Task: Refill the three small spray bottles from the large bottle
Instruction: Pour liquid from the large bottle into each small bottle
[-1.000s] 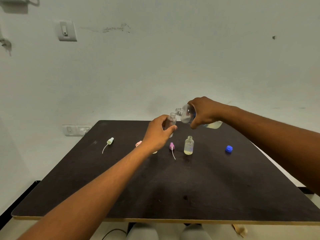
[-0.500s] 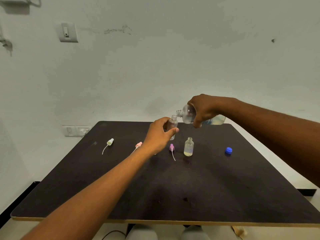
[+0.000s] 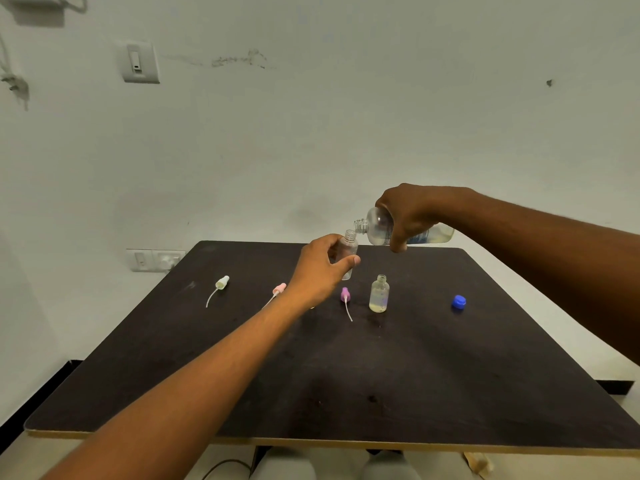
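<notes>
Left hand (image 3: 320,271) has its fingers wrapped round a small clear bottle (image 3: 347,249), held upright above the table (image 3: 450,375). Right hand (image 3: 407,216) clamps the large bottle (image 3: 379,230), tipped sideways, its open neck just beside the small bottle's mouth. Below the fingertips stands another small bottle (image 3: 379,293), uncapped.

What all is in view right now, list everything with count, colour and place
large bottle: 1, clear, tipped sideways above the table's far edge
small spray bottles: 2 seen, clear; one held up, one standing mid-table
spray tops: 3; pale yellow, pink, purple, lying on the table
cap: 1, blue, table right
table: 1, dark
wall switches: 2, white, upper and lower
left hand: grips the raised small bottle
right hand: grips the large bottle
</notes>
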`<state>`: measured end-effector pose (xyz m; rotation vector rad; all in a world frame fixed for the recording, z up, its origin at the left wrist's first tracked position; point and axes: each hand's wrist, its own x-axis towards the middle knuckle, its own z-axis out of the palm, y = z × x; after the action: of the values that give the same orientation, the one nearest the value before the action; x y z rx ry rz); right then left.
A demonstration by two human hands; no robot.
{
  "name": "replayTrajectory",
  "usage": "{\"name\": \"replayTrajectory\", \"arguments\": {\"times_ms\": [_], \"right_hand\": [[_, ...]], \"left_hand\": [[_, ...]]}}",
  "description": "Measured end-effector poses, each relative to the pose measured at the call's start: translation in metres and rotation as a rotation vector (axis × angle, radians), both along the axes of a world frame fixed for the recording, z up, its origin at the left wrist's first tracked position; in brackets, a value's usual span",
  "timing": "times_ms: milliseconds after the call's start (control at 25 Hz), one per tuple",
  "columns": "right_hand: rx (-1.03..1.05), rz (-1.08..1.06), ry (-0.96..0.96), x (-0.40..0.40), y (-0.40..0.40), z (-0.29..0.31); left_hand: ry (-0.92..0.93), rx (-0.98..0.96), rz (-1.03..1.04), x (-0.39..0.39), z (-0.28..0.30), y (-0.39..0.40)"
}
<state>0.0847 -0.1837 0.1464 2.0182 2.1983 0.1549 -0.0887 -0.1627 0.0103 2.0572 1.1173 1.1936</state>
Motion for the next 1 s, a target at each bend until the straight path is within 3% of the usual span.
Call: {"name": "replayTrajectory", "arguments": {"times_ms": [1000], "right_hand": [[-0.102, -0.035, -0.095, -0.011, -0.004, 0.012]], "left_hand": [[0.01, -0.027, 0.004, 0.001, -0.005, 0.0]]}}
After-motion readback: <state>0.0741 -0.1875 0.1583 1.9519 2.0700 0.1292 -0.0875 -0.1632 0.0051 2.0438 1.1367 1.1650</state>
